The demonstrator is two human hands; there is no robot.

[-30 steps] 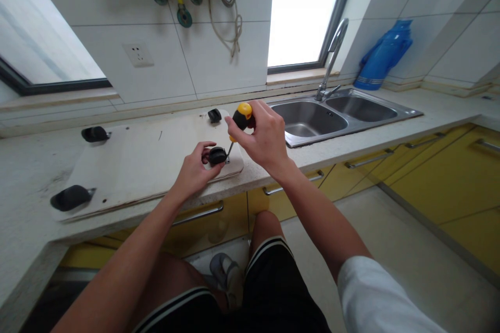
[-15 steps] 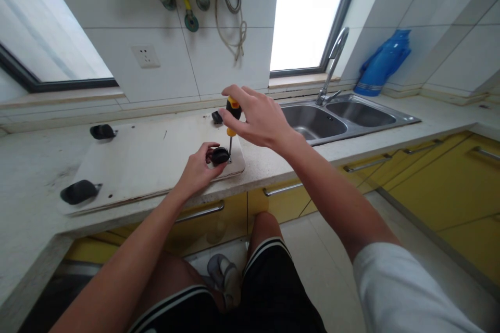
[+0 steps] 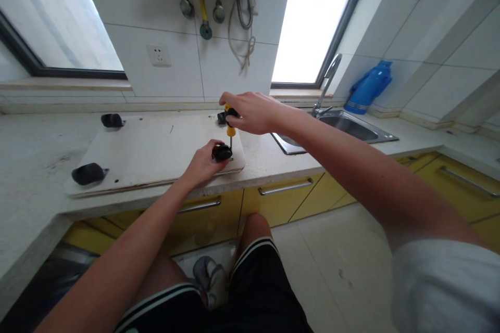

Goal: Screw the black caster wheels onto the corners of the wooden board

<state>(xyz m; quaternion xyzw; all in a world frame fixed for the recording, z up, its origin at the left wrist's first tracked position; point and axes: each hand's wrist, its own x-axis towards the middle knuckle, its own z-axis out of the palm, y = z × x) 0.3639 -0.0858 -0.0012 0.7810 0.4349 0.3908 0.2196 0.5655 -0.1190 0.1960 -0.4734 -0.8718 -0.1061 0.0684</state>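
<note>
On the countertop lies a white board with a black caster wheel near each corner. My left hand pinches the near right caster between thumb and fingers, its wheel facing up. My right hand is wrapped round the yellow and black handle of a screwdriver. The screwdriver stands upright, its shaft reaching down beside the held caster at the board's corner; the exact tip contact is too small to make out. Behind it sits the far right caster, partly hidden. The near left caster and far left caster stand untouched.
A steel sink with a tall faucet is set in the counter at right, partly behind my right arm. A blue thermos stands in the corner. Hoses hang on the tiled wall. Yellow drawers run below the counter edge.
The camera view has shifted. My right wrist has turned and the forearm has risen, with the fingers re-set round the screwdriver handle. My left hand still holds the same caster.
</note>
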